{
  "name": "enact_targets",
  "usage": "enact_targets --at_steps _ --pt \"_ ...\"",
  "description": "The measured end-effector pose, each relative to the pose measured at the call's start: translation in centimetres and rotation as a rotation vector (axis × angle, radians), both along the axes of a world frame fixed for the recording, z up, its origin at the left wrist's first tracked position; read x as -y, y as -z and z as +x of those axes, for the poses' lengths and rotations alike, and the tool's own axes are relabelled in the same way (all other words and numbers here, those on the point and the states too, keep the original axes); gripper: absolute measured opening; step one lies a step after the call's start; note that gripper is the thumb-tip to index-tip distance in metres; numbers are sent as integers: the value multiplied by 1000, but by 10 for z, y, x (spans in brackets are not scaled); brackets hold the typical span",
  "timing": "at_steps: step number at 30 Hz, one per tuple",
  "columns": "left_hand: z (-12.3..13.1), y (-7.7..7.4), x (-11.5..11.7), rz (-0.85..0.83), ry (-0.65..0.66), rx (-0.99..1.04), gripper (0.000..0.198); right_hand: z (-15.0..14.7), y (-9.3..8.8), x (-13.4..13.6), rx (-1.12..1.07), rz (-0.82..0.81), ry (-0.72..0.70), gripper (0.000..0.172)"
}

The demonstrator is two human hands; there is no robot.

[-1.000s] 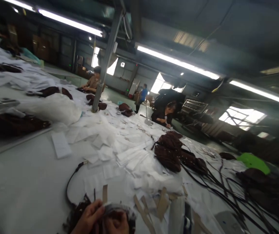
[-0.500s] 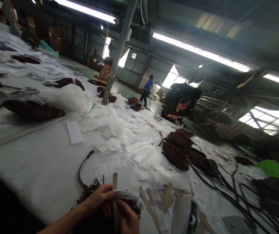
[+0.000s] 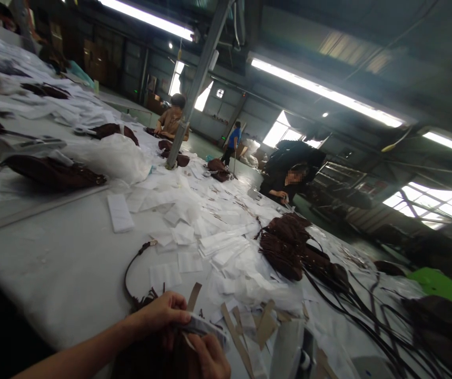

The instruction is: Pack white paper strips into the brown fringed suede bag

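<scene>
At the bottom edge my left hand and my right hand are both closed on a pale clear plastic wrapper, held over a dark brown fringed bag that lies against my side of the table. The bag's thin strap loops out over the grey table and ends in a metal clasp. A tan paper strip stands up just past my left fingers.
Several tan strips and white paper slips lie ahead. Brown bags and black straps fill the right. A steel post rises mid-table. A person leans over the far edge; two others work beyond.
The view has tipped down and shifted, showing more of my left forearm. My hands have kept their grip on the wrapper, and my right hand has slid lower and rightward.
</scene>
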State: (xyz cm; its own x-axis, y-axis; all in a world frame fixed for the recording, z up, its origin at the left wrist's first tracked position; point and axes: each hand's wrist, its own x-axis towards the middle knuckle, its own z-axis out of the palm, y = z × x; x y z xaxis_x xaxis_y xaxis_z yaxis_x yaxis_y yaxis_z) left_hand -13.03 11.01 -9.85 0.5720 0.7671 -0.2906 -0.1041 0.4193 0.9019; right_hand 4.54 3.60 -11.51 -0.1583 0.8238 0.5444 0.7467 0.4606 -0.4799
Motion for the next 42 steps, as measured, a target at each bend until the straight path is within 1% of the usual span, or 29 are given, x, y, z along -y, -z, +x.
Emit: enact_targets --at_steps 3,5,7,10,12,13,15,18,20,22,24,26,28,30,33,35,37,39,42 --pt "-9 -28 -10 71 41 -15 35 -2 -34 -7 50 132 52 17" --pt "-15 -51 -17 144 64 -36 29 -4 -60 -15 -18 162 52 14" --pt "-20 -76 -24 227 96 -66 23 -6 -82 -24 -137 83 34 11" --pt "-23 -106 -30 302 188 -120 18 -9 -107 -32 -309 -131 28 9" --pt "-23 -117 -29 290 239 -128 17 -10 -116 -34 -396 -264 31 8" --pt "-23 -120 -27 273 254 -119 17 -11 -120 -34 -436 -316 21 8" --pt "-22 -120 -22 230 254 -70 18 -10 -124 -33 -515 -405 -19 11" --pt "-18 -110 -13 178 224 -3 21 -9 -127 -31 -647 -556 -87 21" --pt "-16 -103 -6 134 205 25 24 -8 -128 -29 -720 -659 -107 28" --pt "-15 -99 -1 95 193 70 24 -8 -130 -28 -780 -723 -117 33" --pt "-15 -101 4 87 185 110 20 -6 -131 -27 -828 -762 -124 36" --pt "-15 -105 9 133 178 87 16 -3 -130 -27 -854 -790 -121 37" --pt "-14 -109 14 192 178 27 14 0 -126 -26 -854 -799 -100 36" --pt "-12 -108 17 212 190 -6 14 3 -119 -25 -852 -803 -72 37" --pt "-8 -99 20 176 200 -17 13 5 -106 -23 -873 -806 -26 39" --pt "-5 -94 23 145 170 -18 13 5 -97 -22 -948 -816 -34 41" --pt "-2 -93 27 123 137 -10 11 6 -91 -22 -1031 -842 -85 51" --pt "-2 -96 31 124 128 -32 11 8 -89 -22 -1068 -896 -165 60" --pt "-2 -105 36 141 153 -110 10 13 -97 -22 -1058 -986 -302 60"
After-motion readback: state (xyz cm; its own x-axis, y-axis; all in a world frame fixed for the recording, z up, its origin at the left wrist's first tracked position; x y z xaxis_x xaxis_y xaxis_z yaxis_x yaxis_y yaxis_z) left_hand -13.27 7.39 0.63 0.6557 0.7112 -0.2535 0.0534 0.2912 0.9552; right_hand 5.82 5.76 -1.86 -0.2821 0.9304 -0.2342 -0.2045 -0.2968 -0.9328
